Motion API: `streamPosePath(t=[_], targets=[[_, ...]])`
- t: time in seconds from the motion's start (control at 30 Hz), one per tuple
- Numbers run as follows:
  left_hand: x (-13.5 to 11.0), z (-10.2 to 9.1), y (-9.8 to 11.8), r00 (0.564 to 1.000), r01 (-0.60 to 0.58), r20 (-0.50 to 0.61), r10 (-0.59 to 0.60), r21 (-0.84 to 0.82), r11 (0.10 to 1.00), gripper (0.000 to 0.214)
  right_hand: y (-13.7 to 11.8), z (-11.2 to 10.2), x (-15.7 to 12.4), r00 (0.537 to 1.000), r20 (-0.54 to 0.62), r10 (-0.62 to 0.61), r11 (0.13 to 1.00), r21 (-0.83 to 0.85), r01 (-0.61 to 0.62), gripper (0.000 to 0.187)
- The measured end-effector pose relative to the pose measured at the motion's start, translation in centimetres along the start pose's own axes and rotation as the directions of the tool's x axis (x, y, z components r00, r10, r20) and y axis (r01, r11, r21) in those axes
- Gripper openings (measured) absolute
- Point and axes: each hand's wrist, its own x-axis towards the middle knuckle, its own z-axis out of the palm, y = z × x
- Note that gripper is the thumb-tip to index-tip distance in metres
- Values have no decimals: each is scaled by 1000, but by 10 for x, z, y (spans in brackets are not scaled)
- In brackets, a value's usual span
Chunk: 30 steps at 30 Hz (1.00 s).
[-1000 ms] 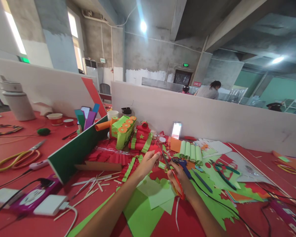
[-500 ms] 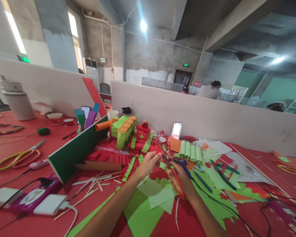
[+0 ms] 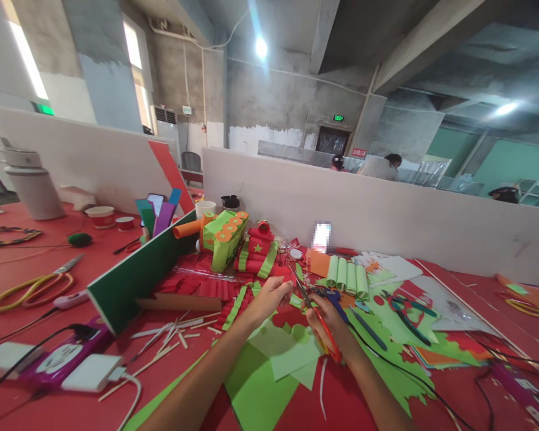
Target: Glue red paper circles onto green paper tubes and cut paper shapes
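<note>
Near the middle of the table, my left hand (image 3: 272, 297) pinches a small piece of red paper (image 3: 287, 273). My right hand (image 3: 330, 318) is closed around scissors (image 3: 330, 342) with red-orange handles, and the blades point up and away, close beside the red paper. Whether the blades touch the paper is hard to make out. Below both hands lie green paper sheets (image 3: 265, 383) and red paper scraps. Just beyond my right hand rests a blue glue gun (image 3: 336, 304), its nozzle side partly hidden.
Rolled light-green paper tubes (image 3: 348, 276), green-handled pliers (image 3: 411, 317) and a blue-grey tool (image 3: 369, 329) lie at right. Red and green paper models (image 3: 257, 248) stand beyond. A dark green board (image 3: 137, 269), loose sticks and a purple power strip (image 3: 63, 359) are at left.
The scissors have tilted slightly, with their handles shifting a little down and right. My left hand and the red paper have barely moved.
</note>
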Motion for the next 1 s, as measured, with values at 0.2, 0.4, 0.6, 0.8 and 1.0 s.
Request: streamPosePath(t=[0.2,0.4,0.6,0.8,1.0], targets=[[-1,2,2,1000,7,-7,-7,-51,999,36,0,-2,-1,1000,-24,-10,999,-38,9,54],[1,2,-2,1000,-9,-22,8,-43,999,37,0,-2,0,999,-42,-5,998,-57,2,55],[1,6,-1,996,-30,-90,22,-84,996,38,5,-2,1,999,-37,17,999,-29,-18,57],[1,5,0,996,-40,-82,32,-87,995,37,3,-2,1,1000,-13,-15,999,-49,14,59],[0,4,3,996,-32,-82,26,-71,997,36,1,-1,0,999,7,-34,998,-50,34,62]])
